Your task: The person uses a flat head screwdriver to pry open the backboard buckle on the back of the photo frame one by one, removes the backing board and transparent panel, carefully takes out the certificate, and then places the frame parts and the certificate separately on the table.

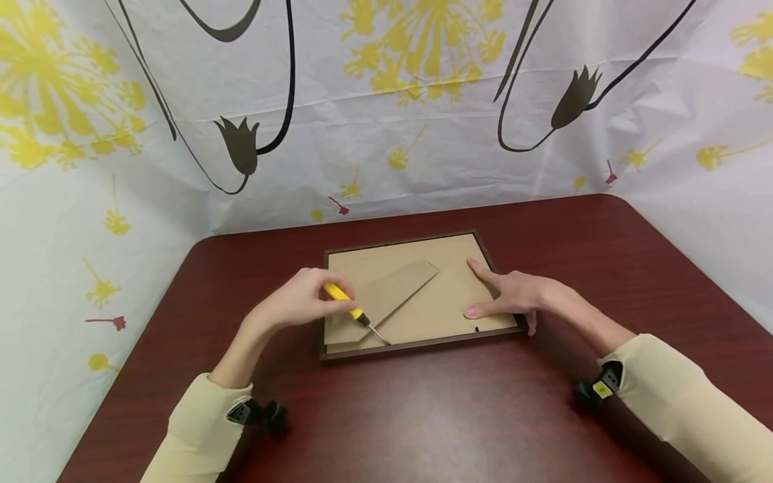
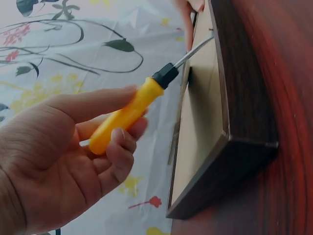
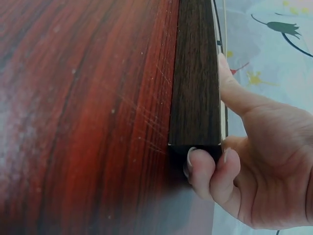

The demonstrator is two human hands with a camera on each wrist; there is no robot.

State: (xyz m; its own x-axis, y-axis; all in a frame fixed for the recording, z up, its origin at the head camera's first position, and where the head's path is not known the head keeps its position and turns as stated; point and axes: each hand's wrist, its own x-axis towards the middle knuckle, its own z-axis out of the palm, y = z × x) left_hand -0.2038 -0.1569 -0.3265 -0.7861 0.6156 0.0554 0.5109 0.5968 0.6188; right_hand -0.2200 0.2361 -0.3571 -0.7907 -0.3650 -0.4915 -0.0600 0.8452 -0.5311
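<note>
A picture frame (image 1: 423,345) lies face down on the table, dark wood edges around a tan backing board (image 1: 455,251). An easel-stand flap (image 1: 395,292) slants across the board. My left hand (image 1: 302,298) grips a yellow-handled screwdriver (image 2: 124,117) between thumb and fingers. Its metal shaft (image 2: 195,50) slopes down to the inside of the near edge, where the tip meets the frame. At the right end, my right hand (image 1: 513,295) holds the frame, with thumb and a finger on the backing and other fingers (image 3: 201,171) curled over the outer edge near the corner.
A small black tab (image 1: 476,329) stands at the near edge of the backing. The dark red table (image 1: 423,416) extends around the frame. Behind it hangs a white sheet (image 1: 374,134) with yellow and grey flower prints, also at both sides.
</note>
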